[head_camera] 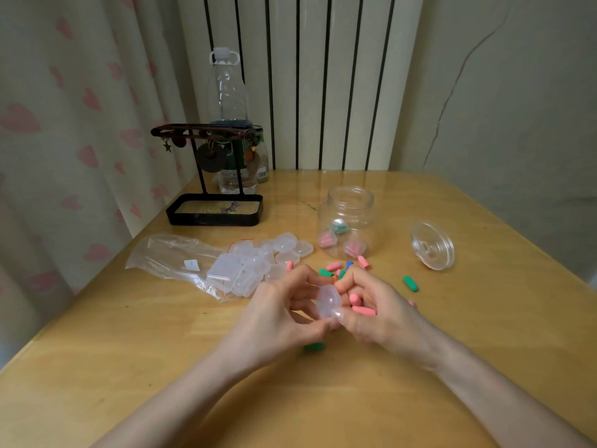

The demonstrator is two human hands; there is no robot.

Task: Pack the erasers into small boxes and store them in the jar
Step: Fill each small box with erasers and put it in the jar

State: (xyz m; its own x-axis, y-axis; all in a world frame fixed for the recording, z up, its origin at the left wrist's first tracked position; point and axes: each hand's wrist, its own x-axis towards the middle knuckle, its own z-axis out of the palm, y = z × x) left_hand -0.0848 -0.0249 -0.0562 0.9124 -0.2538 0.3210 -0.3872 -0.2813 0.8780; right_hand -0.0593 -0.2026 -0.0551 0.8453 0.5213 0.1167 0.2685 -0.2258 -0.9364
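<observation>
Over the near middle of the yellow wooden table (161, 350), the left hand (277, 315) pinches a small clear plastic box (327, 300). The right hand (378, 315) curls round a few pink erasers (358, 305), its thumb touching the box. Just beyond lie loose coloured erasers (339, 270), with a heap of empty clear boxes (258, 263) to the left. The open clear jar (347, 221) stands farther back with filled boxes inside it, and its round clear lid (431, 245) lies to its right.
</observation>
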